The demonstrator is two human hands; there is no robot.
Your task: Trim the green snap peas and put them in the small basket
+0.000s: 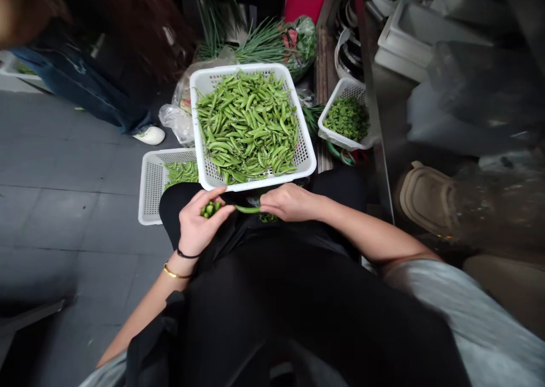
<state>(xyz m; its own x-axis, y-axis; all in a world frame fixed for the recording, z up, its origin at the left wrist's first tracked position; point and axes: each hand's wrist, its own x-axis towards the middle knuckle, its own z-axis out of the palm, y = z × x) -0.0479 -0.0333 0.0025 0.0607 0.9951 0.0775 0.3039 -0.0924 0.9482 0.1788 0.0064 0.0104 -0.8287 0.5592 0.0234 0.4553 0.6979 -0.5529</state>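
Between my two hands stretches one green pea pod [247, 209]. The thumb and finger of my left hand [196, 219] pinch one end, while several more pods [210, 208] are bunched in that palm. My right hand [288, 202] is closed on the pod's other end, its fingertips turned out of sight. Just beyond both hands, a white perforated basket [307, 159] holds a heap of pea pods [249, 126]. Partly under its left side is a second white basket [147, 197] with some pods [181, 172] in it.
A small white basket of leafy greens [347, 117] stands at the right. Behind the large basket lie long green stalks [264, 43] and plastic bags [176, 123]. Another person's leg [85, 89] and white shoe [151, 135] are at the left. A metal edge [381, 148] runs along the right.
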